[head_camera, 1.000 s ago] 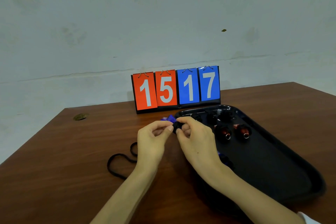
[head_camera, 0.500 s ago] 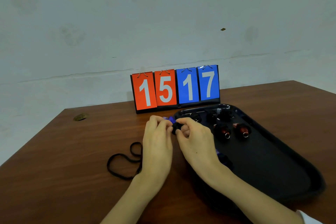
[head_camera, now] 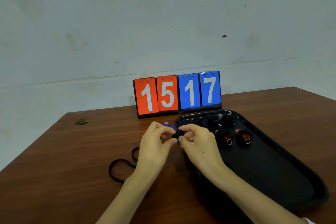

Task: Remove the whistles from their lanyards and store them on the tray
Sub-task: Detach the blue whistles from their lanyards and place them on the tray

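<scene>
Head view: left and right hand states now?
Left hand: closed, pinching the blue whistle.
Right hand: closed, pinching the black lanyard clip.

My left hand (head_camera: 154, 144) pinches the blue whistle (head_camera: 174, 127); my right hand (head_camera: 199, 143) pinches the black lanyard clip (head_camera: 175, 135), fingers curled, fingertips nearly touching.

Scoreboard (head_camera: 177, 94): red cards read 15, blue cards 17.

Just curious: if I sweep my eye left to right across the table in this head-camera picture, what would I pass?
round mark on the tabletop → black cord → left hand → blue whistle → right hand → left red whistle → right red whistle → tray, right rim
</scene>
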`<action>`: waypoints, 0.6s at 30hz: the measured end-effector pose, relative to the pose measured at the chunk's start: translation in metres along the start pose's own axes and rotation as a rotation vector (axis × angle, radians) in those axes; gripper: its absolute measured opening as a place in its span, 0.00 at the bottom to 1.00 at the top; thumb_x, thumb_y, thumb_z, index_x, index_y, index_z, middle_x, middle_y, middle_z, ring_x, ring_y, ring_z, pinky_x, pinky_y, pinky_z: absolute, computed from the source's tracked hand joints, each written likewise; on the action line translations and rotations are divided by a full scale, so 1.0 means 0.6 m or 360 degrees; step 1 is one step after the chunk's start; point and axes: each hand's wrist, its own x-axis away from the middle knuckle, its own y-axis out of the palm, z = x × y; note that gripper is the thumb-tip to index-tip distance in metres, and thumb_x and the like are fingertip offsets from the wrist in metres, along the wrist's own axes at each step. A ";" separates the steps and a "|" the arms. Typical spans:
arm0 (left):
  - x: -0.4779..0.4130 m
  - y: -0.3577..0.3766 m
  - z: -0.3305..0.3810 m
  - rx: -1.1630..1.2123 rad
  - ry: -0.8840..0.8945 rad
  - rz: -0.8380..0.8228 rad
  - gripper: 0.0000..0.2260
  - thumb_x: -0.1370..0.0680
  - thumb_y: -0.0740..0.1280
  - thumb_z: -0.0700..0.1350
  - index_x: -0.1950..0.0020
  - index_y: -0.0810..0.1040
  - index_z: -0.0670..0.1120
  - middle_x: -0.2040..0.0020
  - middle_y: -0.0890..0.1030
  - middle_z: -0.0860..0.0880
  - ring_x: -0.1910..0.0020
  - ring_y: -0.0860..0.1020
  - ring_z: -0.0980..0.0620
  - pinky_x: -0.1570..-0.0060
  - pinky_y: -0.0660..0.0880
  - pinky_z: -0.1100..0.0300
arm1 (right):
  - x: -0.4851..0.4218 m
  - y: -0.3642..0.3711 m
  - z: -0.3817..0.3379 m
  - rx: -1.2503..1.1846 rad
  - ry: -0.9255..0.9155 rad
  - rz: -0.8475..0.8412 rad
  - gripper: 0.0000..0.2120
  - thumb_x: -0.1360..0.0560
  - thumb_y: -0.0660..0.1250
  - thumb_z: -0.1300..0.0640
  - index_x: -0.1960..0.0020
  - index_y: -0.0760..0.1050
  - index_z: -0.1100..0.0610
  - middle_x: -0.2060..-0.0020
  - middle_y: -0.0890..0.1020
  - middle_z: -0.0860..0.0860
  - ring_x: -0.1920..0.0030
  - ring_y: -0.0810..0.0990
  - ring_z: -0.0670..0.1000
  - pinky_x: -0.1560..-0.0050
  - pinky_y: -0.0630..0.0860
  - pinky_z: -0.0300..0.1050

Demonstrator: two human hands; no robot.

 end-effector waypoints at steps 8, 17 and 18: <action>0.001 -0.014 0.000 0.0409 -0.0167 0.0179 0.11 0.31 0.75 0.38 0.56 0.82 0.53 0.61 0.83 0.56 0.60 0.79 0.63 0.59 0.73 0.74 | 0.003 -0.001 -0.009 -0.0049 -0.0031 0.0025 0.13 0.26 0.68 0.59 0.41 0.78 0.53 0.63 0.80 0.45 0.59 0.81 0.43 0.50 0.78 0.42; 0.003 -0.005 0.008 -0.0531 0.0290 0.0063 0.07 0.24 0.67 0.49 0.47 0.81 0.52 0.53 0.80 0.56 0.53 0.70 0.59 0.52 0.62 0.63 | 0.008 0.000 -0.002 0.0149 -0.0127 -0.0005 0.15 0.25 0.67 0.58 0.39 0.76 0.53 0.66 0.74 0.40 0.65 0.73 0.37 0.47 0.75 0.36; 0.002 -0.007 0.008 -0.0591 0.0302 0.0026 0.08 0.23 0.65 0.50 0.46 0.80 0.53 0.52 0.79 0.57 0.53 0.69 0.60 0.53 0.59 0.64 | 0.008 0.002 -0.001 0.0178 -0.0146 -0.0013 0.15 0.25 0.67 0.58 0.38 0.76 0.53 0.65 0.75 0.40 0.65 0.72 0.37 0.48 0.74 0.35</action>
